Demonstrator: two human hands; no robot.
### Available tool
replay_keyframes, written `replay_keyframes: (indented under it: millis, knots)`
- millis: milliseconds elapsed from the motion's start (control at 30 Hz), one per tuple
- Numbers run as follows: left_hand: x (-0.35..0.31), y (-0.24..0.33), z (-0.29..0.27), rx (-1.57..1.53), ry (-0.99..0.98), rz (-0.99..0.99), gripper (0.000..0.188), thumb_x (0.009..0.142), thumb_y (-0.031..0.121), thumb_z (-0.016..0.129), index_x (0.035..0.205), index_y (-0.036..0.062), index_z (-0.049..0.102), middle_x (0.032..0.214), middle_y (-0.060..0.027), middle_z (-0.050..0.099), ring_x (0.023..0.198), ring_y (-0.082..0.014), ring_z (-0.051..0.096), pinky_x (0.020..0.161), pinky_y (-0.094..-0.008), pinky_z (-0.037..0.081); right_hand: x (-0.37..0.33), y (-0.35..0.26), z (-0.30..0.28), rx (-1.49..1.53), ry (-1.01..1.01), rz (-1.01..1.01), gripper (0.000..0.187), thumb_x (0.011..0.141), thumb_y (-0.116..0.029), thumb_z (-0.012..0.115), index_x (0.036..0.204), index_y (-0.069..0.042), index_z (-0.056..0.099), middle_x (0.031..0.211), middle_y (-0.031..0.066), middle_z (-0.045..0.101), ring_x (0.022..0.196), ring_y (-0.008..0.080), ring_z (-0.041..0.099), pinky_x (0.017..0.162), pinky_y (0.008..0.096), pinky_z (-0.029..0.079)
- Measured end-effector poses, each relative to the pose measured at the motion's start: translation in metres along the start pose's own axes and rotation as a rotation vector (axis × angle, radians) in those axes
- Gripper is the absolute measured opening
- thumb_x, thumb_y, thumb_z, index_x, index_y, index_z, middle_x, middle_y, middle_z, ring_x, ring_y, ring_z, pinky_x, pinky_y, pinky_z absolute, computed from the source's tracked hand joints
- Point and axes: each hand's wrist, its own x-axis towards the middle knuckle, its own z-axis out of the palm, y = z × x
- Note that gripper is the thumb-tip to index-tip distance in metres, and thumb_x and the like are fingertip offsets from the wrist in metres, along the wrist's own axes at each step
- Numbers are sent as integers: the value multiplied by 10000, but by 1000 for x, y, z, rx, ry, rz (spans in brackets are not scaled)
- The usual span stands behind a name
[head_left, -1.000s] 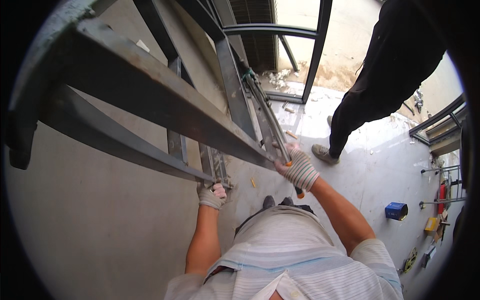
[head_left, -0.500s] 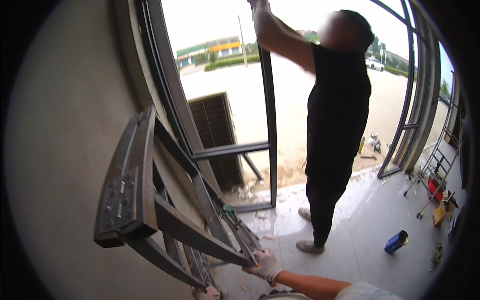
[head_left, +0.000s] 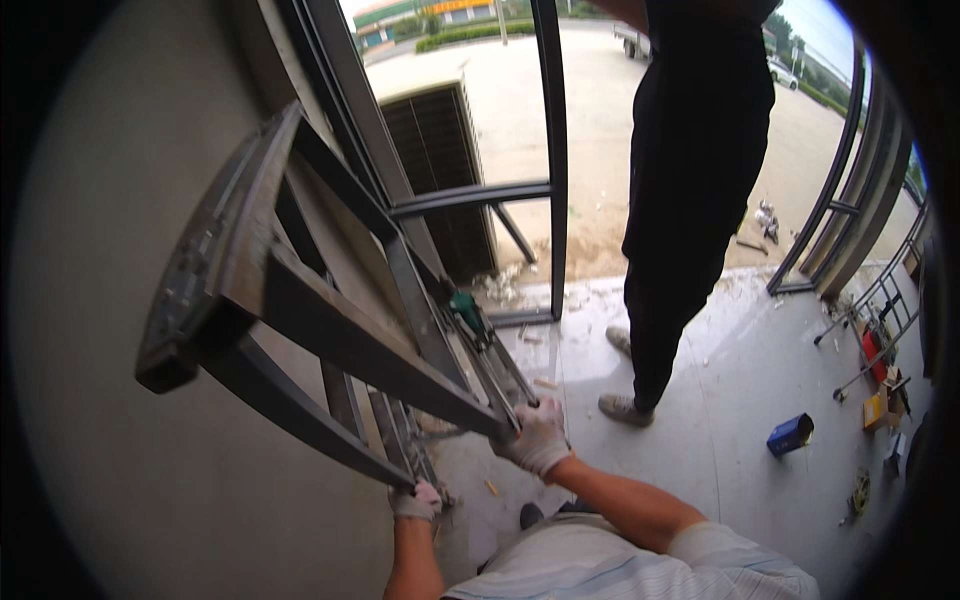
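Note:
A dark metal ladder-like frame (head_left: 380,365), with two side rails and crosspieces, leans up and leftward from my hands. Its near upper end carries a worn beam (head_left: 205,250) dotted with bolt heads. My left hand (head_left: 418,500), in a pale glove, is closed around the lower left rail. Around the right rail, farther right, my gloved right hand (head_left: 537,437) is closed too. Beyond the frame, among long thin metal pieces, lies a green tool (head_left: 467,315) whose kind I cannot make out. My fingertips are partly hidden by the rails.
A person in black clothes (head_left: 695,170) stands ahead at the doorway. Close on the left is a plain wall (head_left: 110,330). A dark door frame (head_left: 556,170) and an outdoor unit (head_left: 435,165) are ahead. At right are a blue container (head_left: 790,434), boxes (head_left: 882,408) and a wheeled metal stand (head_left: 885,300).
My view has tilted downward, so both my arms and shirt show more. The frame's upper end sits farther left and higher in view. Both hands keep their hold on the rails.

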Motion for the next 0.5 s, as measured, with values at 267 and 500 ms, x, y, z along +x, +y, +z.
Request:
replay_keyframes:
  millis: [267, 500]
  knots:
    - [-34, -37, 45, 132, -8, 101, 509, 753, 584, 667, 873, 89, 652, 644, 35, 496, 500, -156, 465, 479, -329, 367, 23, -12, -11, 2, 28, -110, 492, 602, -405, 819, 966, -82, 748, 1216, 329, 512, 1128, 488, 509, 1000, 544, 436]
    - [-5, -64, 53, 120, -82, 110, 457, 832, 525, 638, 872, 70, 614, 640, 53, 457, 489, -134, 433, 476, -319, 371, 59, 13, -33, -53, -15, -126, 512, 569, -403, 867, 953, -83, 759, 1161, 272, 534, 1116, 446, 513, 990, 510, 456]
